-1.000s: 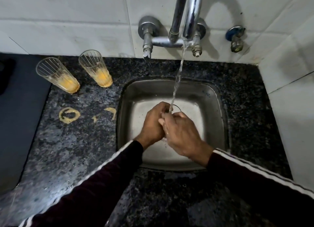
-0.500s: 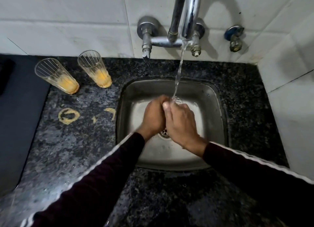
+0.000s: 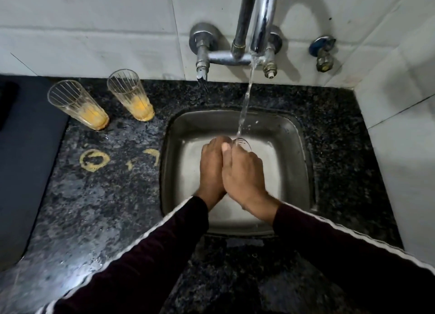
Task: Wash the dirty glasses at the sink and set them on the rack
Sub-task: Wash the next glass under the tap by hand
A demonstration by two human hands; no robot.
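Over the sink (image 3: 299, 153) I grip one glass (image 3: 242, 142) in both hands, left hand (image 3: 211, 170) and right hand (image 3: 244, 174), mouth tipped far toward the stream (image 3: 246, 101).

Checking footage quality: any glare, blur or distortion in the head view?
Head view: glare streaks on the chrome tap, which casts a curved shadow on the tiles; wide-angle bending tilts the two dirty glasses outward; the counter is dim; slight blur on the sleeves.

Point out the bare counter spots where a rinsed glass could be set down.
Free: granite right of the sink; front-left counter below the juice ring. Crowded: back-left, two dirty glasses; both hands fill the basin.
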